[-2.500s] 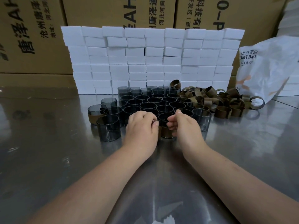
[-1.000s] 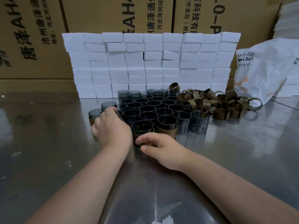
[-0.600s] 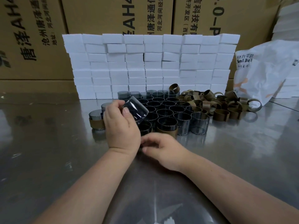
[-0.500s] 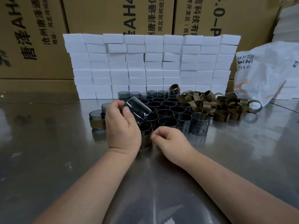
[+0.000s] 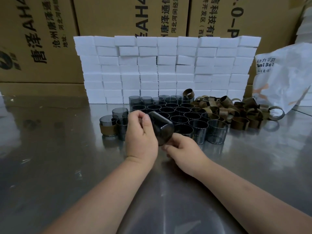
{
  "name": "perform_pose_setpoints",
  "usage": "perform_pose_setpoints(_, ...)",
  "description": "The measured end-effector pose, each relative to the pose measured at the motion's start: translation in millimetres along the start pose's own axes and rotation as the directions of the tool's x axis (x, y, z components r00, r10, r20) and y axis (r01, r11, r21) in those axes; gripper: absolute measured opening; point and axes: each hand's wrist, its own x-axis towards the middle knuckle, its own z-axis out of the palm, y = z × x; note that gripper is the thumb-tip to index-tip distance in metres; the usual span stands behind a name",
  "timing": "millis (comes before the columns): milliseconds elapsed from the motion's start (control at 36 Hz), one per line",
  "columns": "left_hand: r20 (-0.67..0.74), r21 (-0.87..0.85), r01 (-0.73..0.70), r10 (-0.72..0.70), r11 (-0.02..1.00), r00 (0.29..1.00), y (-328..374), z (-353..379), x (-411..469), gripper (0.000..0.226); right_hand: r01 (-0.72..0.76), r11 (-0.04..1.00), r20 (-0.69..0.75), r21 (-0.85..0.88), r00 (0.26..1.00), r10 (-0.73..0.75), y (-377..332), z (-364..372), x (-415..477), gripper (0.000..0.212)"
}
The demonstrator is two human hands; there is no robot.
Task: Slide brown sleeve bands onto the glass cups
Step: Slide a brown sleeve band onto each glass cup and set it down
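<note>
Over a steel worktop [image 5: 50, 166], open on the left and near side but walled behind by stacked white blocks [image 5: 165, 68], the left hand [image 5: 141, 137] gripped a dark glass cup [image 5: 162, 129] in curled fingers, its long axis tilting from far-left down to near-right. The right hand [image 5: 184, 149] met its lower end, fingers curled; whether they pinched anything could not be told. Upright glass cups [image 5: 182, 114] stood just behind, brown sleeve bands [image 5: 236, 110] heaped to their right beside a white bag [image 5: 287, 78] lettered "ai Bei".
</note>
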Motion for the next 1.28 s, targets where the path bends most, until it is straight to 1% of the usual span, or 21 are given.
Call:
perform_pose_setpoints(83, 0.018, -0.082, 0.097, -0.096, 0.992, 0.995, -2, 2, 1, 0.016, 0.021, 0.974, -0.006, 0.227, 1.000, -0.020, 0, -1, 0, 0.033)
perform_pose_setpoints(139, 0.049, -0.119, 0.179, -0.175, 0.977, 0.983, -3, 3, 2, 0.024, 0.073, 0.952, 0.032, 0.298, 0.996, -0.087, -3, -2, -2, 0.051)
perform_pose_setpoints(194, 0.060, -0.131, 0.238, -0.232, 0.962, 0.971, -3, 5, 3, 0.031, 0.103, 0.938, 0.061, 0.331, 0.990, -0.130, -3, -2, -4, 0.059)
perform_pose_setpoints(250, 0.086, -0.217, 0.306, -0.294, 0.927, 0.952, -3, 6, 4, 0.037, 0.101, 0.927, 0.066, 0.360, 0.989, -0.133, -6, -4, -6, 0.056)
perform_pose_setpoints(306, 0.188, -0.325, 0.406, -0.363, 0.854, 0.913, -1, 7, 4, 0.041, 0.076, 0.924, 0.005, 0.375, 0.996, -0.084, -8, -7, -8, 0.038)
perform_pose_setpoints(333, 0.254, -0.350, 0.425, -0.352, 0.835, 0.901, 1, 7, 2, 0.039, 0.052, 0.925, -0.037, 0.377, 0.998, -0.041, -10, -8, -9, 0.029)
perform_pose_setpoints(361, 0.319, -0.335, 0.418, -0.316, 0.844, 0.894, 2, 7, -1, 0.036, 0.036, 0.925, -0.079, 0.379, 0.997, -0.006, -9, -9, -9, 0.024)
perform_pose_setpoints(389, 0.387, -0.286, 0.392, -0.269, 0.874, 0.882, 2, 7, -4, 0.041, 0.036, 0.926, -0.118, 0.377, 0.993, 0.010, -9, -9, -8, 0.021)
perform_pose_setpoints(444, 0.512, -0.182, 0.329, -0.196, 0.927, 0.836, -1, 9, -10, 0.072, 0.069, 0.923, -0.176, 0.378, 0.984, -0.001, -10, -11, -9, 0.022)
perform_pose_setpoints(500, 0.590, -0.164, 0.337, -0.182, 0.927, 0.787, 0, 10, -14, 0.081, 0.094, 0.913, -0.211, 0.398, 0.978, -0.008, -11, -15, -11, 0.027)
perform_pose_setpoints(583, 0.619, -0.170, 0.383, -0.204, 0.908, 0.758, 1, 11, -16, 0.052, 0.057, 0.894, -0.270, 0.445, 0.960, 0.074, -10, -20, -11, 0.026)
perform_pose_setpoints(667, 0.617, -0.151, 0.427, -0.252, 0.892, 0.745, 2, 12, -18, 0.017, 0.046, 0.918, -0.400, 0.394, 0.908, 0.126, -5, -25, -7, 0.029)
perform_pose_setpoints(722, 0.623, -0.148, 0.444, -0.265, 0.884, 0.736, 2, 13, -20, 0.013, 0.077, 0.927, -0.514, 0.366, 0.848, 0.132, -3, -33, -4, 0.030)
perform_pose_setpoints(778, 0.625, -0.153, 0.468, -0.282, 0.870, 0.728, 1, 14, -19, 0.019, 0.094, 0.923, -0.597, 0.374, 0.786, 0.162, 1, -48, 3, 0.027)
perform_pose_setpoints(889, 0.559, -0.205, 0.459, -0.282, 0.864, 0.780, -3, 17, -20, 0.022, 0.007, 0.929, -0.714, 0.370, 0.641, 0.280, 25, -87, 26, 0.018)
perform_pose_setpoints(945, 0.497, -0.261, 0.468, -0.298, 0.845, 0.815, -4, 19, -19, 0.024, -0.094, 0.954, -0.748, 0.285, 0.601, 0.282, 42, -106, 35, 0.024)
perform_pose_setpoints(1000, 0.450, -0.285, 0.472, -0.318, 0.834, 0.834, -5, 19, -17, 0.028, -0.245, 0.965, -0.745, 0.092, 0.626, 0.230, 63, -127, 41, 0.034)
perform_pose_setpoints(1028, 0.433, -0.296, 0.482, -0.334, 0.825, 0.837, -6, 19, -16, 0.029, -0.342, 0.939, -0.725, -0.046, 0.658, 0.204, 74, -138, 44, 0.038)
perform_pose_setpoints(1083, 0.403, -0.318, 0.506, -0.369, 0.802, 0.837, -7, 19, -15, 0.032, -0.494, 0.823, -0.664, -0.282, 0.719, 0.204, 95, -159, 47, 0.048)
perform_pose_setpoints(1139, 0.382, -0.329, 0.506, -0.378, 0.798, 0.843, -9, 19, -15, 0.035, -0.568, 0.716, -0.611, -0.406, 0.751, 0.250, 114, -177, 52, 0.057)
perform_pose_setpoints(1278, 0.347, -0.357, 0.449, -0.330, 0.819, 0.878, -13, 21, -15, 0.036, -0.576, 0.525, -0.503, -0.627, 0.814, 0.291, 140, -190, 68, 0.074)
